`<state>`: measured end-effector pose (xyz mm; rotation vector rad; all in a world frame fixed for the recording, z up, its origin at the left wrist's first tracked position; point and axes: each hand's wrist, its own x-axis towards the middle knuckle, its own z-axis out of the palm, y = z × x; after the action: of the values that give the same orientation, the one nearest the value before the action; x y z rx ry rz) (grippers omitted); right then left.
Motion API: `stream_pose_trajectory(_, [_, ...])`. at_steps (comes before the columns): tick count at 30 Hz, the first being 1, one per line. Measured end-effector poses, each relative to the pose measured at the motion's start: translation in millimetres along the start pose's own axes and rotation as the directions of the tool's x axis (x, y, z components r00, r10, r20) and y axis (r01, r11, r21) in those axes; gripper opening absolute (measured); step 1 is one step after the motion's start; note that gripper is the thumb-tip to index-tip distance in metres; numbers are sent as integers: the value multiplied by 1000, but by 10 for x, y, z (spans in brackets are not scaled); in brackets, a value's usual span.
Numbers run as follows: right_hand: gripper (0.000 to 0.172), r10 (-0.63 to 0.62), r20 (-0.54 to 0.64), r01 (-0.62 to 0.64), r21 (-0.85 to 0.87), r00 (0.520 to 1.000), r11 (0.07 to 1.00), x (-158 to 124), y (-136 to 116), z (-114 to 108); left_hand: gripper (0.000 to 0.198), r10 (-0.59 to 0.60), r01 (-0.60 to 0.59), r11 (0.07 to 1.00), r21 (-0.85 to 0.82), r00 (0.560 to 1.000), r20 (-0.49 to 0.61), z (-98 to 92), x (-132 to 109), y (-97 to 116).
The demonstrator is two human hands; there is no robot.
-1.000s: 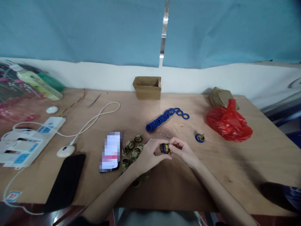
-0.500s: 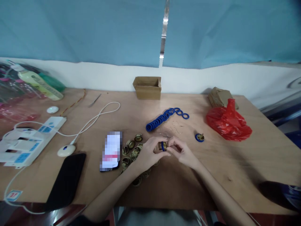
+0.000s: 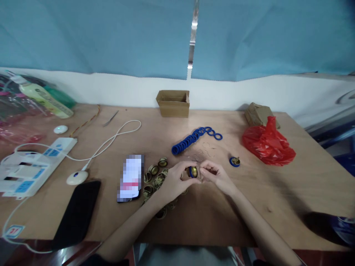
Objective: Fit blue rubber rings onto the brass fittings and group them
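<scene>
Between the thumb and fingers of my left hand point(image 3: 175, 181) is a round brass fitting point(image 3: 194, 171) with a blue ring around it, its domed brass side facing right. My right hand point(image 3: 220, 180) is just to the right of the fitting, thumb and forefinger pinched together; whatever they hold is too small to make out. Several brass fittings point(image 3: 160, 180) lie in a heap left of and partly under my left hand. A row of blue rings point(image 3: 186, 143) lies beyond my hands, near some thin wire-like loops point(image 3: 206, 146). Another brass fitting with a blue ring point(image 3: 235, 161) rests to the right.
A small open cardboard box point(image 3: 174, 108) stands by the wall. At right are a red plastic bag point(image 3: 269, 146), a brown package point(image 3: 258, 113) and a dark object point(image 3: 327, 225). Leftward lie a lit phone point(image 3: 130, 177), a black phone point(image 3: 76, 214), a power strip point(image 3: 41, 170) and white cable.
The fitting in my left hand has turned, showing more of its brass dome. My right fingertips have drawn slightly away from it to the right.
</scene>
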<state>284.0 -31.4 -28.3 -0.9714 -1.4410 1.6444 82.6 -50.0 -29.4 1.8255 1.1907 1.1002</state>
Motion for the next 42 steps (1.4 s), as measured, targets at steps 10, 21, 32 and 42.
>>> stream_pose_trajectory(10, [37, 43, 61, -46, 62, 997, 997, -1, 25, -15, 47, 2, -2, 1000, -4, 1000, 7, 23, -13, 10])
stream_pose_trajectory(21, [40, -1, 91, 10, -98, 996, 995, -7, 5, 45, 48, 32, -33, 999, 17, 999, 19, 31, -14, -18])
stream_pose_trajectory(32, [29, -94, 82, 113, -272, 992, 956, -9, 64, 19, 51, 141, -141, 989, 49, 990, 5, 37, -7, -62])
stream_pose_trajectory(42, [7, -379, 151, 390, -594, 913, 704, -33, -23, -8, 42, 225, -225, 970, 93, 974, 18, 38, -5, -119])
